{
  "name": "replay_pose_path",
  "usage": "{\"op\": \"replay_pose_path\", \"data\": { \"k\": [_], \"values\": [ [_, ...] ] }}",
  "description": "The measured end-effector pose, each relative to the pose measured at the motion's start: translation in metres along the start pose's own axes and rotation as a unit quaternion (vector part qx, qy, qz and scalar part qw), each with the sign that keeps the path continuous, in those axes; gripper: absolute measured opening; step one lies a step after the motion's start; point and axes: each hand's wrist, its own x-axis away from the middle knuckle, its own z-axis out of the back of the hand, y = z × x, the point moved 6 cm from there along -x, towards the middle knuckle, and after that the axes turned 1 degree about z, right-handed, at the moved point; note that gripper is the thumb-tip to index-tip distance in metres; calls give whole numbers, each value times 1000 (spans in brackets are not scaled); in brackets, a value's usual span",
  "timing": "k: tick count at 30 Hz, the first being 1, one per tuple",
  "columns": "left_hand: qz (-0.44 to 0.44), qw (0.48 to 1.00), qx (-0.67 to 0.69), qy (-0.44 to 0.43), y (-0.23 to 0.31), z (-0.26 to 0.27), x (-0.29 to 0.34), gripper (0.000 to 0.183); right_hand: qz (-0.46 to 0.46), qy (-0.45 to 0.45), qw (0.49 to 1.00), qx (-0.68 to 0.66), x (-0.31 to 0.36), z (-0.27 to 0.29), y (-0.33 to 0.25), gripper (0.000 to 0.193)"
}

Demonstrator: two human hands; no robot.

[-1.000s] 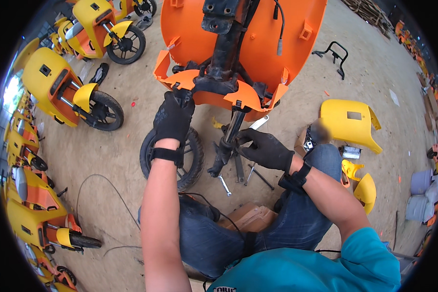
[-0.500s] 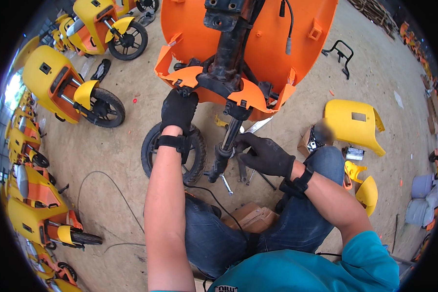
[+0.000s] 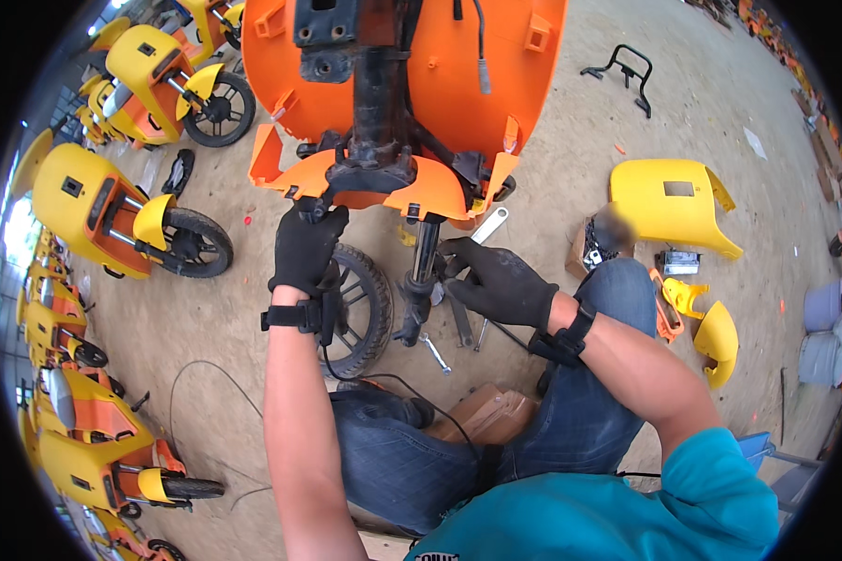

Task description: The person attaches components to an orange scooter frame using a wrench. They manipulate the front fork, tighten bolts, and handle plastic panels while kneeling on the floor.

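My left hand [image 3: 307, 251], in a black glove, is raised to the left end of a black fork clamp [image 3: 374, 176]. Its fingers are curled there, and what they hold is hidden. My right hand [image 3: 503, 283], also gloved, is beside the black and silver fork leg [image 3: 425, 252]. Its fingers are loosely bent and apart, the tips close to the leg; I see nothing held in them. An orange body panel [image 3: 486, 84] spreads behind the black steering column [image 3: 380, 103]. Orange trim [image 3: 430, 192] surrounds the clamp.
A spoked wheel [image 3: 370, 318] lies behind my left forearm. Wrenches [image 3: 434, 353] lie on the floor between my knees, near a brown cardboard piece [image 3: 486, 416]. To the right are a yellow panel [image 3: 669, 201], a parts box [image 3: 589, 248] and a yellow fender [image 3: 718, 346]. Yellow scooters [image 3: 94, 215] line the left.
The view has shifted, so the column and panel appear further left. My left hand remains at the clamp end and my right hand beside the fork leg, its fingers slightly higher along it.
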Motion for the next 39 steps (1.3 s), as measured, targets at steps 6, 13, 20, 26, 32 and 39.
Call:
{"op": "replay_pose_path", "data": {
  "k": [6,13,20,26,32,39],
  "values": [
    [-3,996,63,-55,8,6,16,44,15,-45,997,64,5,-6,22,40],
    [33,987,58,-145,0,5,48,33,-21,-112,986,120,28,9,34,37],
    [-9,994,-54,-94,7,7,66,27,-8,-29,997,76,49,54,45,40],
    [-76,950,-284,-108,39,11,110,33,-32,29,970,-240,62,116,48,36],
    [-28,979,-61,-194,113,-31,134,41,23,227,946,-232,113,214,48,38],
    [-366,921,-115,62,226,-66,137,41,-184,324,906,-200,217,228,220,28]
  ]
}}
